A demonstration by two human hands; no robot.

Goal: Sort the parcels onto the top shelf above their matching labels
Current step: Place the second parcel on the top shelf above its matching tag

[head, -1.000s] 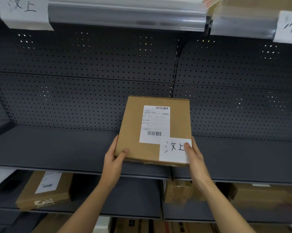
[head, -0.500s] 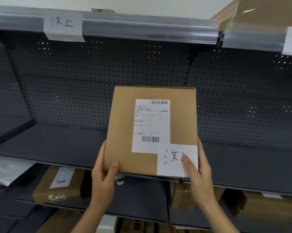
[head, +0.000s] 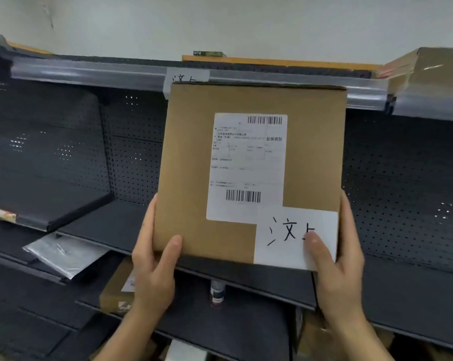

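Note:
I hold a flat brown cardboard parcel [head: 188,162] upright in front of the shelving, its face toward me. It carries a white shipping label and a white handwritten tag [head: 293,235] at its lower right. My left hand [head: 155,267] grips its lower left corner, and my right hand [head: 337,259] grips the lower right, thumb on the tag. The parcel's top edge reaches the top shelf's front rail [head: 89,74], partly covering a matching handwritten shelf label [head: 187,76].
A taped brown box [head: 428,74] sits on the top shelf at the right. A grey plastic mailer [head: 61,252] lies on a lower left shelf. A small bottle [head: 217,293] and more cardboard parcels [head: 115,290] sit on shelves below.
Both hands have raised the parcel from the middle shelf level up to the top rail. The view has tilted upward and shifted left, bringing the matching shelf label behind the parcel.

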